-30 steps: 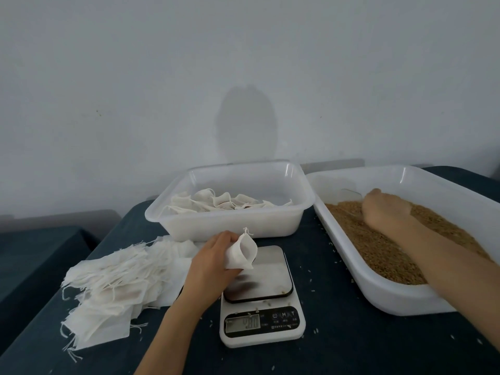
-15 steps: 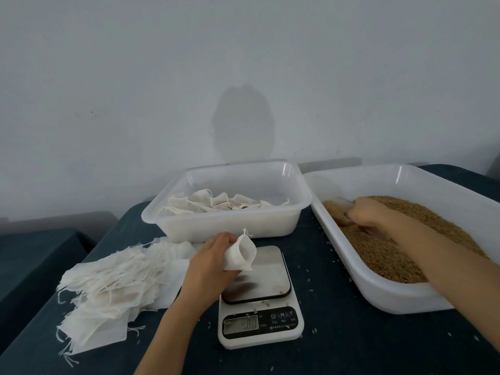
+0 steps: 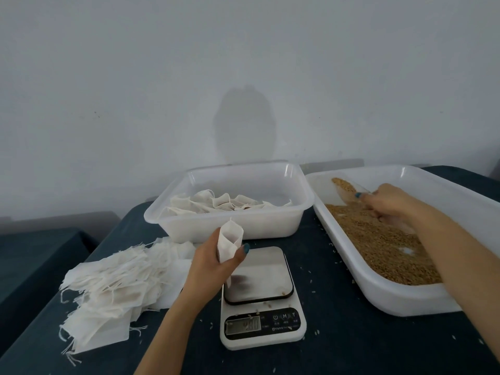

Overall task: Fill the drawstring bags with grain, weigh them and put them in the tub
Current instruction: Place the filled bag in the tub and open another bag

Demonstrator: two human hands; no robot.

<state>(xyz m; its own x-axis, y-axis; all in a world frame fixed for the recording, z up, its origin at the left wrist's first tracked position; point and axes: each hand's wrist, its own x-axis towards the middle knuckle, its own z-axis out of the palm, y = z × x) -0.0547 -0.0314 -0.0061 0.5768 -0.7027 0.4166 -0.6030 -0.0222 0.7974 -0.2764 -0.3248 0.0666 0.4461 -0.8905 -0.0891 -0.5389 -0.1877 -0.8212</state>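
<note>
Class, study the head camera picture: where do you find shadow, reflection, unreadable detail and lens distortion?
Head view: a soft dark shadow lies on the wall; the scale platform reflects pale light, darker beneath the left hand; the scale display is too blurred to read; the grain tub looks stretched toward the right edge, likely wide-angle distortion.

Dark teal cloth-covered worktop (image 3: 338, 315) fills the near half of the scene. Plain pale grey wall (image 3: 121, 77) at the far side, with a dim rounded shadow (image 3: 244, 125) at centre. Second dark-covered surface (image 3: 32, 255) at left beside the worktop, grey ledge (image 3: 54, 220) behind it.
</note>
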